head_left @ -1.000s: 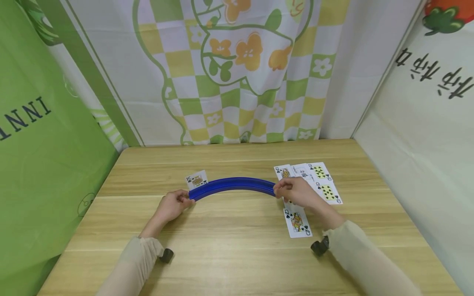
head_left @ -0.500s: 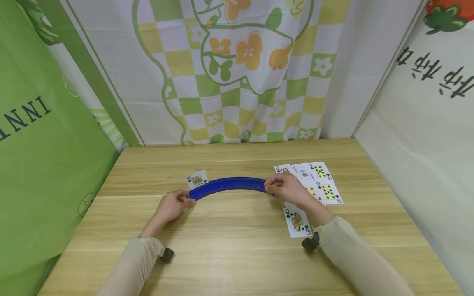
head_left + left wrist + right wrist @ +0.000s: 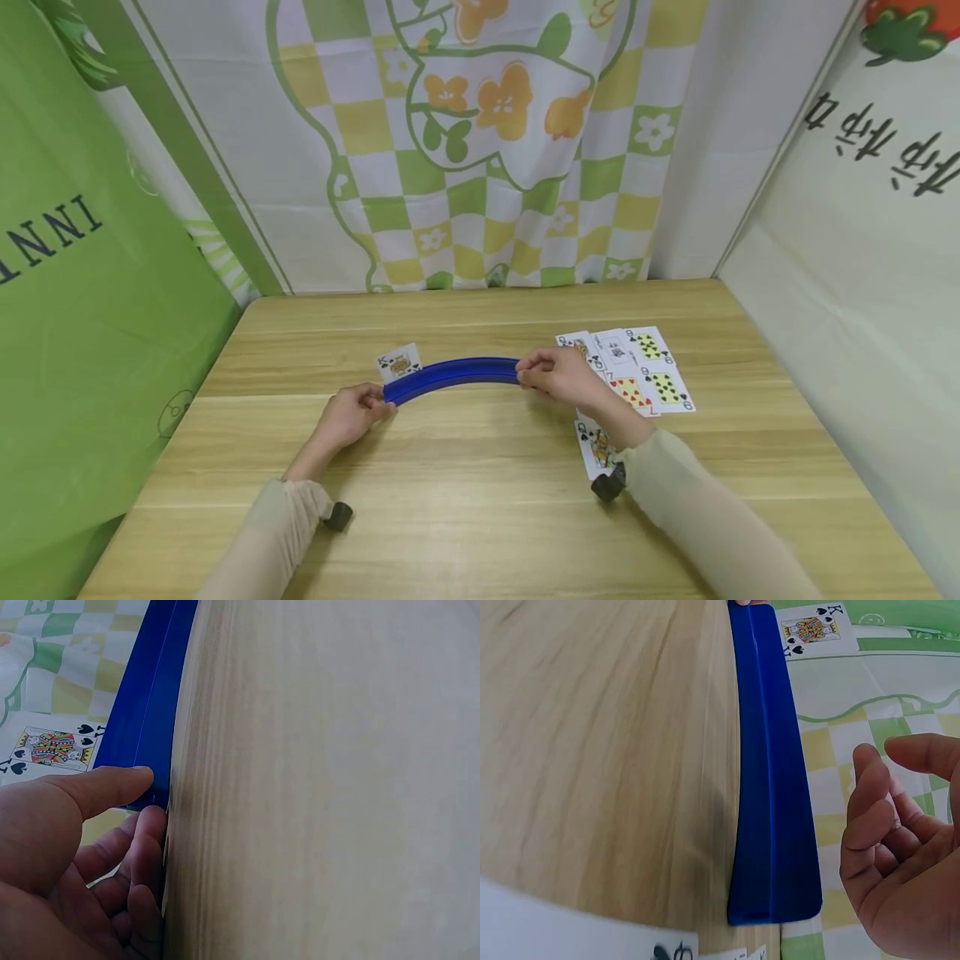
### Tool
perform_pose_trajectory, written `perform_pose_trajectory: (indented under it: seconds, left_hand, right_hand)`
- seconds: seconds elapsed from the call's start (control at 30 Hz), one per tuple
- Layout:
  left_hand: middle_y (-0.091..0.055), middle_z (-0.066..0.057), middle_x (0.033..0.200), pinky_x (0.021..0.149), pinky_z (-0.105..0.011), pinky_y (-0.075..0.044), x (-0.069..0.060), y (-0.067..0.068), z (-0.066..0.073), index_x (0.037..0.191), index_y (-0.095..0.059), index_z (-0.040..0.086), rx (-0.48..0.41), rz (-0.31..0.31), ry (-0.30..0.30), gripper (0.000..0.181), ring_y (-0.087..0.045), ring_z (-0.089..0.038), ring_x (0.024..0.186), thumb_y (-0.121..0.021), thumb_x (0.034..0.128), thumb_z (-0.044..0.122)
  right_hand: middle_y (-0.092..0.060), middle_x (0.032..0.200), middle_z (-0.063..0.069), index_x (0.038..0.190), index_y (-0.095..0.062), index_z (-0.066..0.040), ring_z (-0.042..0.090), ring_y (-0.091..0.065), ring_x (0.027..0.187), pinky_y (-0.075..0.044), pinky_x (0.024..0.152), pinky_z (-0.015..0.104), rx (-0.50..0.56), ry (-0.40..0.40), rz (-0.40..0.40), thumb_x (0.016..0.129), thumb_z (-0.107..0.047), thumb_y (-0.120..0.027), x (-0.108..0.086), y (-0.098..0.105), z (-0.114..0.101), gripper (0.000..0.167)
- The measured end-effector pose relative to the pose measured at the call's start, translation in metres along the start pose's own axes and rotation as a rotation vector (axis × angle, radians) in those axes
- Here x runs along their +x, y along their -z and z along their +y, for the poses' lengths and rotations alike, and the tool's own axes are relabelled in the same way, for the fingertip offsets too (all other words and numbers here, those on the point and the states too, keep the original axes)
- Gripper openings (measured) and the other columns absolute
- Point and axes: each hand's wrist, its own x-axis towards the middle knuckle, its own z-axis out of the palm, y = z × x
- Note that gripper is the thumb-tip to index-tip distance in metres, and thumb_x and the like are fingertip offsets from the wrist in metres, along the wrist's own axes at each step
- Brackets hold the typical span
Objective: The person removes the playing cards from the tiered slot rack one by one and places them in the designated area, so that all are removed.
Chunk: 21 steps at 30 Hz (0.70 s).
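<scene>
A curved blue playing-card holder (image 3: 453, 373) with a groove along its length lies across the table's middle. My left hand (image 3: 352, 414) pinches its left end; in the left wrist view the thumb (image 3: 124, 786) lies on top. Over the right part of the holder hovers my right hand (image 3: 562, 377), which hides that end from the head camera. In the right wrist view this hand (image 3: 904, 855) stands apart from the holder (image 3: 776, 787), fingers loosely bent, nothing between thumb and fingertip. Behind the holder's left end is a king of spades (image 3: 399, 362), its lower edge covered.
Several face-up playing cards (image 3: 664, 387) lie overlapping at the right, among them a joker (image 3: 617, 348) and a hearts card (image 3: 628, 393). A queen of spades (image 3: 598, 448) lies nearer, partly under my right forearm. A patterned curtain (image 3: 495, 208) hangs behind the wooden table (image 3: 450, 517).
My right hand has moved left along the holder from its right end, uncovering the hearts card and covering part of the queen of spades. My left hand and the holder's left end have stayed put.
</scene>
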Motion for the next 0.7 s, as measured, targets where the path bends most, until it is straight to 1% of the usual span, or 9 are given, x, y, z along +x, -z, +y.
perform_pose_trajectory:
  seconds: [0.1,0.13,0.23,0.3,0.43,0.53,0.6,0.7]
  left_hand:
    - [-0.07,-0.005,0.085,0.066,-0.027,-0.046,0.0,0.001,0.001,0.113,-0.068,-0.001,0.004,0.005,-0.01,0.038,-0.056,-0.013,0.07,-0.076,0.0879,0.027]
    - [-0.071,-0.004,0.084,0.067,-0.027,-0.046,0.0,0.001,0.002,0.113,-0.068,-0.001,0.006,0.007,-0.013,0.038,-0.056,-0.012,0.07,-0.076,0.0877,0.027]
    - [-0.071,-0.004,0.084,0.067,-0.027,-0.046,0.0,0.001,0.002,0.112,-0.069,-0.001,0.014,0.011,-0.018,0.038,-0.057,-0.012,0.07,-0.076,0.0873,0.027]
    - [-0.071,-0.004,0.084,0.067,-0.027,-0.046,0.0,0.001,0.002,0.112,-0.069,0.0,0.016,0.01,-0.018,0.038,-0.057,-0.012,0.071,-0.076,0.0873,0.028]
    - [-0.07,-0.004,0.085,0.068,-0.027,-0.046,0.0,0.001,0.0,0.113,-0.069,0.0,0.015,0.003,-0.013,0.039,-0.057,-0.013,0.071,-0.076,0.0875,0.028]
    - [-0.07,-0.003,0.085,0.067,-0.027,-0.046,0.0,0.0,0.0,0.113,-0.069,0.0,0.01,0.001,-0.008,0.039,-0.057,-0.013,0.071,-0.076,0.0876,0.029]
    - [-0.07,-0.003,0.085,0.067,-0.027,-0.046,0.0,0.001,0.0,0.113,-0.069,0.0,0.007,0.002,-0.008,0.039,-0.057,-0.013,0.071,-0.076,0.0876,0.028]
    - [-0.071,-0.004,0.085,0.067,-0.027,-0.046,-0.001,0.001,0.001,0.113,-0.069,0.0,0.006,0.003,-0.005,0.039,-0.057,-0.013,0.071,-0.076,0.0877,0.028]
  right_hand:
    - [-0.074,0.102,0.019,0.114,-0.067,0.001,0.034,-0.07,0.098,-0.059,0.078,0.039,0.023,-0.01,-0.004,0.094,-0.017,-0.065,0.002,-0.003,-0.004,0.027]
    - [-0.074,0.102,0.019,0.114,-0.067,0.001,0.034,-0.07,0.098,-0.059,0.077,0.039,0.021,-0.005,-0.005,0.094,-0.017,-0.064,0.003,-0.004,-0.006,0.027]
    - [-0.075,0.098,0.015,0.112,-0.068,0.0,0.031,-0.071,0.092,-0.059,0.077,0.042,0.007,0.002,-0.002,0.093,-0.017,-0.065,0.005,-0.007,-0.009,0.026]
    - [-0.076,0.096,0.013,0.112,-0.069,-0.001,0.028,-0.071,0.086,-0.058,0.078,0.046,-0.008,0.004,-0.001,0.093,-0.017,-0.065,0.007,-0.009,-0.011,0.025]
    - [-0.075,0.092,0.009,0.109,-0.07,-0.005,0.032,-0.069,0.083,-0.057,0.078,0.049,0.003,0.005,-0.001,0.093,-0.018,-0.066,0.012,-0.015,-0.012,0.021]
    - [-0.073,0.09,0.007,0.107,-0.07,-0.008,0.036,-0.067,0.084,-0.057,0.076,0.045,0.033,0.007,-0.003,0.092,-0.019,-0.068,0.014,-0.018,-0.013,0.018]
    - [-0.073,0.089,0.006,0.106,-0.07,-0.009,0.033,-0.067,0.082,-0.056,0.073,0.04,0.034,0.008,-0.001,0.093,-0.02,-0.068,0.015,-0.02,-0.015,0.017]
    - [-0.075,0.088,0.006,0.106,-0.071,-0.01,0.028,-0.066,0.077,-0.053,0.065,0.033,0.012,0.016,0.009,0.093,-0.021,-0.068,0.017,-0.022,-0.016,0.017]
